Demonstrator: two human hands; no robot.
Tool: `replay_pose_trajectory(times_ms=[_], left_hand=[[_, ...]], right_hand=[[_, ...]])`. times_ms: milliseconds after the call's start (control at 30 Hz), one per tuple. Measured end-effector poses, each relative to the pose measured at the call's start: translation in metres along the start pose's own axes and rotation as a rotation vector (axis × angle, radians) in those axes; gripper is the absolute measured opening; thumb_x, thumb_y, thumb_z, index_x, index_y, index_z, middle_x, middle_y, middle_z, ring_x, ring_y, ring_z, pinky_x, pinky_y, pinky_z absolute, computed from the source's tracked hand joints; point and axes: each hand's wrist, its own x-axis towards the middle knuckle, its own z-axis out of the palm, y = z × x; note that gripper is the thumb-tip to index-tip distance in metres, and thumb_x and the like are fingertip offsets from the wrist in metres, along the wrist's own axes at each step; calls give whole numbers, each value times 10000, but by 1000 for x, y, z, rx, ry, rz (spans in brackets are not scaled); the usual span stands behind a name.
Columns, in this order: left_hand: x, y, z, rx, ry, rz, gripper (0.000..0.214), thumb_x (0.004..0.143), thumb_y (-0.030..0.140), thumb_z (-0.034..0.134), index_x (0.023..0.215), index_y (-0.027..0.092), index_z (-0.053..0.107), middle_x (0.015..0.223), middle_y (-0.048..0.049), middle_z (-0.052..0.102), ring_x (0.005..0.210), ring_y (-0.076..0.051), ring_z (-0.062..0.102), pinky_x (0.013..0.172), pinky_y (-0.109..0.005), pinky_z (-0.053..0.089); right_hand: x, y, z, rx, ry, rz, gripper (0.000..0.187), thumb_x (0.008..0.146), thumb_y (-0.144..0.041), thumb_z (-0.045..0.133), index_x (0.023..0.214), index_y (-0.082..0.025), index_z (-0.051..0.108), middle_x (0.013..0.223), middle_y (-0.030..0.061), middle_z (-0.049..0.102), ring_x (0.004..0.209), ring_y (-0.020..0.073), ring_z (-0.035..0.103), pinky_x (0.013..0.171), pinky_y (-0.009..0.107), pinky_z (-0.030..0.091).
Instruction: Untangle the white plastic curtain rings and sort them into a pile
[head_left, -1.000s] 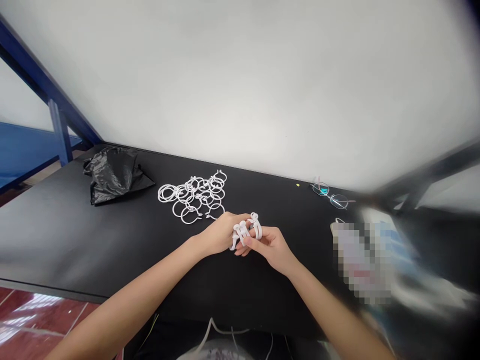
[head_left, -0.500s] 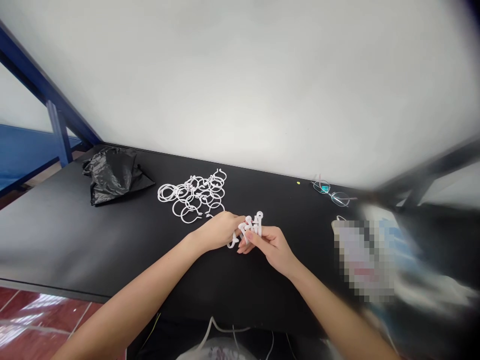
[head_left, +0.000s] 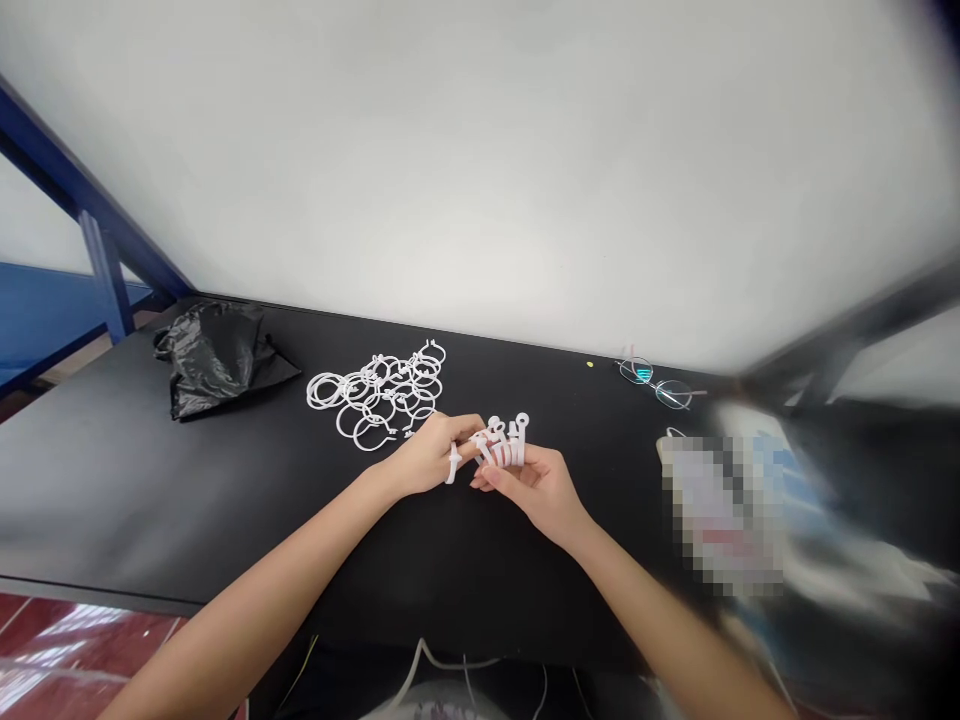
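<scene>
My left hand is at the table's middle, meeting my right hand. Several small white plastic rings with round eyelets sit in a row around the fingers of my right hand, the thumb pressed beneath them. The left fingertips are closed on the leftmost of these rings, partly hiding it. Another white ring hangs at the left hand's fingers. Just beyond the left hand lies a loose pile of larger, thin white open rings with small clasp ends.
A crumpled black plastic bag lies at the back left of the black table. Eyeglasses rest at the back right. Nearer on the right are a blurred-out phone-like object and a pale plastic packet. A white wall stands behind.
My left hand has opened slightly and shifted, showing more of its fingers and the ring hanging there. The rings on my right hand are now more upright and in plainer view.
</scene>
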Motion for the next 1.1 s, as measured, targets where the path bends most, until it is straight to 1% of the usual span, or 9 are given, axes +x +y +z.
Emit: replay_pose_trajectory(times_ms=[100, 167, 300, 400, 567, 733, 867, 967, 1100], left_hand=[[0, 4, 3, -5, 99, -47, 119, 853, 211, 490, 939, 167, 558, 558, 85, 474, 502, -74, 412, 535, -192, 342], [-1, 7, 7, -42, 133, -71, 132, 834, 190, 489, 943, 165, 558, 571, 79, 495, 509, -76, 442, 536, -192, 353], [-2, 9, 16, -177, 117, -132, 77, 804, 180, 506, 865, 161, 549, 598, 62, 533, 526, -81, 476, 522, -189, 369], [-2, 6, 20, -285, 99, -151, 48, 797, 198, 530, 825, 160, 534, 639, 51, 548, 561, -88, 507, 524, -186, 387], [0, -1, 25, -361, 128, -172, 186, 727, 206, 629, 888, 159, 547, 699, 44, 566, 602, -96, 522, 546, -195, 412], [0, 3, 26, -410, 69, -199, 211, 737, 135, 555, 943, 176, 538, 687, 48, 574, 528, -89, 545, 490, -185, 415], [0, 11, 20, -283, 125, -241, 104, 852, 230, 524, 943, 180, 520, 635, 53, 559, 460, -85, 532, 434, -175, 401], [0, 11, 17, -192, 101, -249, 230, 933, 387, 478, 884, 171, 542, 677, 24, 589, 472, -89, 539, 432, -188, 410], [-3, 7, 18, 64, 129, -84, 199, 961, 295, 433, 902, 169, 574, 732, -4, 606, 606, -119, 571, 575, -227, 442]], right_hand=[[1, 1, 1, 35, -1, 33, 168, 792, -318, 759, 859, -164, 743, 826, 45, 744, 763, 187, 732, 701, 315, 615], [1, 2, 2, 31, -8, 37, 166, 780, -310, 766, 856, -166, 735, 841, 45, 740, 773, 187, 721, 695, 311, 602], [1, 1, 3, -94, 30, 30, 154, 713, -272, 809, 773, -165, 714, 799, 32, 717, 718, 168, 675, 653, 290, 562], [1, 0, 4, -171, 13, 51, 145, 752, -291, 767, 752, -156, 714, 755, 40, 708, 670, 164, 651, 608, 289, 533], [-1, 0, 7, -158, -30, 78, 255, 624, -242, 853, 826, -162, 718, 812, 48, 740, 703, 194, 691, 590, 283, 524], [2, 3, 9, -79, 49, 114, 179, 679, -280, 819, 747, -154, 713, 700, 37, 721, 631, 180, 691, 543, 273, 531], [8, 0, 3, 62, 151, 121, 251, 640, -307, 855, 763, -148, 706, 673, 24, 698, 604, 164, 687, 443, 214, 482], [10, -3, -2, 97, 169, 144, 276, 645, -318, 856, 787, -141, 699, 673, 15, 692, 521, 121, 645, 390, 184, 430], [11, -3, -3, 122, 76, 236, 318, 673, -367, 839, 827, -126, 699, 747, 52, 727, 570, 152, 698, 429, 196, 476]])
